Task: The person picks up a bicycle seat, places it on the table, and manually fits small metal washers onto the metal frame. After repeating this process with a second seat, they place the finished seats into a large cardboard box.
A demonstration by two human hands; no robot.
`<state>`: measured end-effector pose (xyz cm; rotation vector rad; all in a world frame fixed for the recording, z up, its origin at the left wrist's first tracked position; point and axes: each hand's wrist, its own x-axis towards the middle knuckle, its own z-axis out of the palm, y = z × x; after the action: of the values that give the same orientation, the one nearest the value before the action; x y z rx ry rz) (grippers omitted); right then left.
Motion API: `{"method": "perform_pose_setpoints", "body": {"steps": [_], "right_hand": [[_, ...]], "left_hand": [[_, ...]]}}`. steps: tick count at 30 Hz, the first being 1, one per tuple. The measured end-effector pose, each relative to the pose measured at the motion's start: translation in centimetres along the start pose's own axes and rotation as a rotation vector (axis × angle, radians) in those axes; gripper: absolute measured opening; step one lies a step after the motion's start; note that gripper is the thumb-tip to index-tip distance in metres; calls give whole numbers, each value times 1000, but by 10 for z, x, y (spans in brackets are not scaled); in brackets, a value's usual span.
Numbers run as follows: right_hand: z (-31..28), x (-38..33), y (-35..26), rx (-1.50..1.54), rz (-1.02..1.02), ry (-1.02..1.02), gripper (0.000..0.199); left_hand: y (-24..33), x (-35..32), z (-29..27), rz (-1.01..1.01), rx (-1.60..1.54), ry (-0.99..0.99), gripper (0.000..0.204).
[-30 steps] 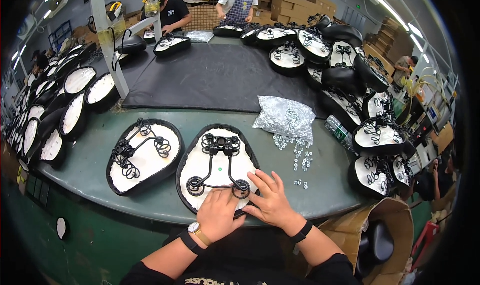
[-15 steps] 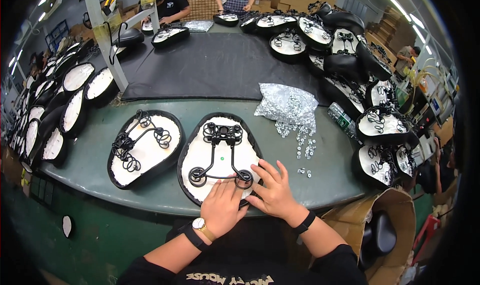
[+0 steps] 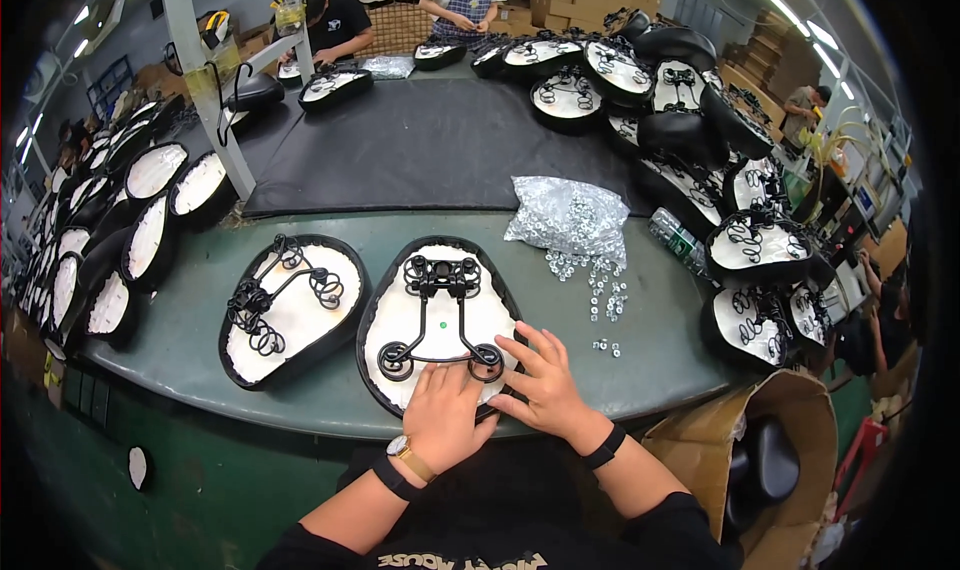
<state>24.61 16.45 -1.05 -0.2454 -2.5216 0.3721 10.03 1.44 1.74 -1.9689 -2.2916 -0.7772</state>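
In front of me a bicycle saddle (image 3: 400, 310) lies upside down, its white underside inside a black rim. A black spring frame (image 3: 445, 277) rests on it, the two coils toward me. My left hand (image 3: 443, 415) lies flat on the saddle's near end, fingers together, tips by the frame's crossbar. At the near right edge, my right hand (image 3: 545, 388) has its fingers spread, fingertips touching the rim beside the right coil. Left of this saddle is a second upturned saddle (image 3: 325, 320) with a spring frame (image 3: 247, 300) lying askew on it.
A clear bag of metal nuts (image 3: 565, 215) spills loose nuts (image 3: 606, 302) to my right. Saddles are heaped on the right (image 3: 750, 245) and left (image 3: 150, 235). A cardboard box (image 3: 695, 450) holds black saddles. A metal post (image 3: 205, 80) rises far left. Two people work across the table.
The view has shifted slightly. Both hands keep nearly the same places on the saddle, and the spring frame sits as before.
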Motion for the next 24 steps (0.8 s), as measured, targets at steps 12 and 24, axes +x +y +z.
{"method": "perform_pose_setpoints", "body": {"steps": [12,24], "right_hand": [[-9,12,17,117,-33,-63,39],[-17,26,30,84,-85,-199,45]], "left_hand": [[-8,-8,6,33,-45,58,73],[-6,-7,6,13,-40,76,66]]}}
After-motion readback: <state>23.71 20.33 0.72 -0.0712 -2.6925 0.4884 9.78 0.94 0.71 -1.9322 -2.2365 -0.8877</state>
